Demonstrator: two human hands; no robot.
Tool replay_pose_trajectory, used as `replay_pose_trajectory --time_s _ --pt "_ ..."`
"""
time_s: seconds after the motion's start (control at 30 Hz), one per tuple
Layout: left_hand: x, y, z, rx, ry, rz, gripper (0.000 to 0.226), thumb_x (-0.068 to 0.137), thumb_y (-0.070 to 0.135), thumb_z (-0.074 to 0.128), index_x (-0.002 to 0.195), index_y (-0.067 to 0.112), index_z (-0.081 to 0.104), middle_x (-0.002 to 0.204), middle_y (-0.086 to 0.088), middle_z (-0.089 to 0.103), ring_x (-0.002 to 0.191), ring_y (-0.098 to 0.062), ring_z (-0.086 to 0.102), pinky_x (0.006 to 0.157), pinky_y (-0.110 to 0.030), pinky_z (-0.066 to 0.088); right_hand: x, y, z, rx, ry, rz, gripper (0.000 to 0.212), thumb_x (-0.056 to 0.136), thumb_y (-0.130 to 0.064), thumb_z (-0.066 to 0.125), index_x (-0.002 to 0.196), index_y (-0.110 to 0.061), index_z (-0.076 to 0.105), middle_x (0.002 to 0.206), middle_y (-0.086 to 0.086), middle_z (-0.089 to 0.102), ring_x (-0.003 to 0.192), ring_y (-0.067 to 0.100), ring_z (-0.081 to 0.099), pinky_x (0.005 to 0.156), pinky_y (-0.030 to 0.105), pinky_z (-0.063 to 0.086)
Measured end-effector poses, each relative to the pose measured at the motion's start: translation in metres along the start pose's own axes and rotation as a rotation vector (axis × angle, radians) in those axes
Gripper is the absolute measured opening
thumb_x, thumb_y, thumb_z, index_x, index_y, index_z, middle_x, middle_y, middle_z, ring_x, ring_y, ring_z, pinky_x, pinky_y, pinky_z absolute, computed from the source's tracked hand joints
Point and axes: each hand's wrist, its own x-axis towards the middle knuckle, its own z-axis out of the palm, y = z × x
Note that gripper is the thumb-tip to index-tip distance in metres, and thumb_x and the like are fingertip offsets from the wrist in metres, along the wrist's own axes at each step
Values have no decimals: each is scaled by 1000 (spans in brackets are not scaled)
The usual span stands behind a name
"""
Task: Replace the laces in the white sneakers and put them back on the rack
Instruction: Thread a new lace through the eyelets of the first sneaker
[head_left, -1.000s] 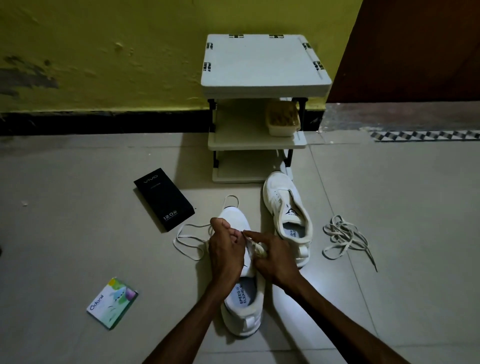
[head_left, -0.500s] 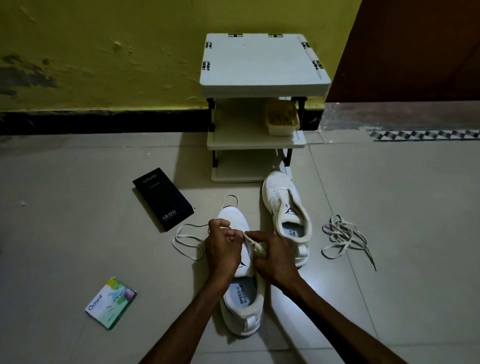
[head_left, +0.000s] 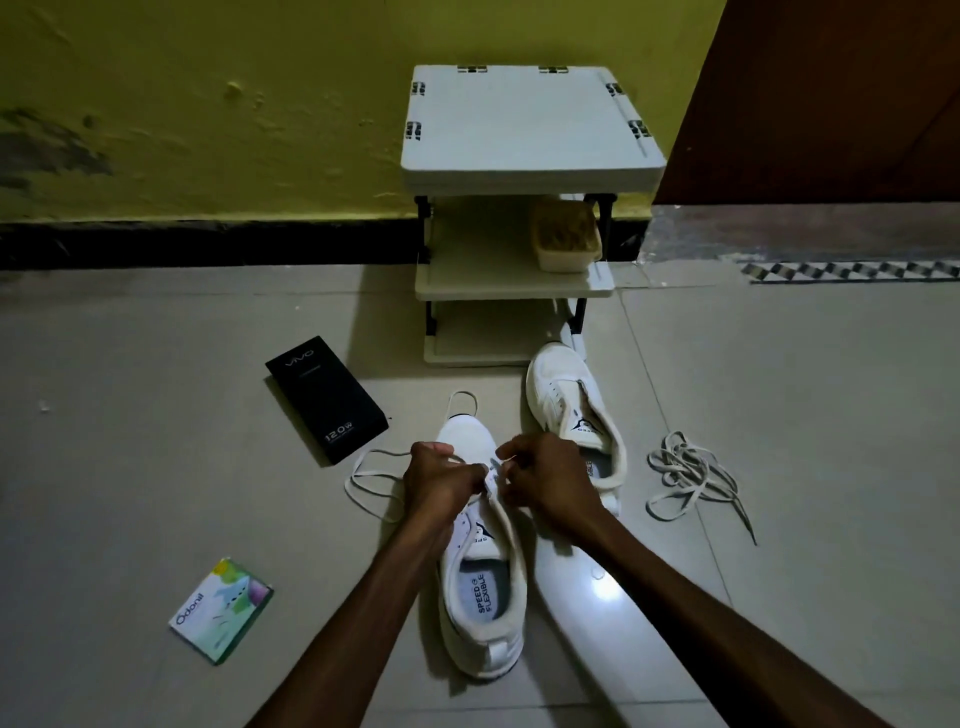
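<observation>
- Sneakers: 2 white ones, both on the floor in front of the rack (head_left: 524, 130). The near sneaker (head_left: 480, 587) is under your hands, toe twd the rack. The far sneaker (head_left: 571, 410) is just beside it on the right.
- Laces: 2. The lace (head_left: 363, 483) loops on the floor left of the near sneaker and runs up to your fingers. A spare lace bundle (head_left: 685, 478) lies heaped right of the far sneaker.
- Hands: your left hand (head_left: 441, 480) has its fingers curled, pinching the lace. Your right hand (head_left: 550, 478) is curled too, pinching a thin strand.
- Vs 1 s ago: your r. hand has shifted a bit twd the toe. The white clump at its fingers is now just a strand.
- Containers: 1 tub (head_left: 566, 236) on the rack's mid shelf, brownish stuff inside, can't tell what.
- Also: 1 black box (head_left: 327, 397) and 1 green-white packet (head_left: 221, 610) on the floor to the left.
</observation>
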Motion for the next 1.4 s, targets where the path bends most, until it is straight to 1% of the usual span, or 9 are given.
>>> replay_pose_trajectory --time_s 0.1,0.3,0.53,0.67,0.8,0.97,1.1,1.23,1.4 --pt "-2 2 -1 -38 -20 -22 48 65 3 83 100 13 52 92 -8 65 85 -25 66 79 -36 57 10 -8 2 -239 -5 -126 14 80 -14 66 90 -13 76 85 7 75 78 19 70 67 22 50" --pt "-2 0 1 71 -31 9 36 70 8 77 96 17 54 93 -6 67 80 -21 64 59 -23 46 13 -11 6 -360 -42 -224 13 69 -14 67 76 -4 70 71 12 70 64 24 66 63 36 56" --pt "-7 -4 0 203 -53 112 24 77 15 70 96 17 54 83 -1 65 86 -26 65 77 -36 54 17 -27 -6 -423 -139 -182 43 74 -31 51 90 7 63 91 21 66 87 34 63 65 32 39" --pt "-9 -7 -1 259 -69 195 18 85 18 67 97 13 55 89 -4 66 88 -26 64 77 -35 52 24 -55 -43 77 -195 75 13 87 -1 53 81 1 65 82 16 63 74 28 62 74 38 53" --pt "-18 -9 0 507 -61 443 12 99 17 48 106 11 55 104 -9 68 101 -28 63 83 -34 49 12 -106 -101 805 -227 145 15 93 0 46 87 -8 58 81 6 52 68 12 46 61 20 44" --pt "-22 -5 -8 586 -107 578 16 99 17 45 113 14 52 107 -8 69 103 -27 63 86 -35 49 6 -125 -123 948 -159 -31 20 97 -7 42 86 -16 56 85 0 59 80 12 56 73 28 45" --pt "-12 26 -23 294 -160 476 7 95 28 58 99 23 59 87 1 69 81 -22 67 70 -33 54 6 -95 -98 1269 -321 211 15 99 -10 40 98 -7 55 83 10 67 76 20 65 75 36 57" --pt "-17 81 -46 -47 -230 502 5 92 28 63 93 23 64 69 13 61 69 -10 54 66 -26 42 13 -62 -64 492 -202 253 15 94 -5 46 96 -8 61 73 6 58 58 14 48 47 21 41" --pt "-32 126 -64 36 -358 770 19 90 15 66 107 22 59 78 1 61 72 -12 60 70 -24 52 20 -28 -22 -457 -140 -62 26 94 -20 53 114 -7 63 115 13 65 106 29 62 84 34 50"
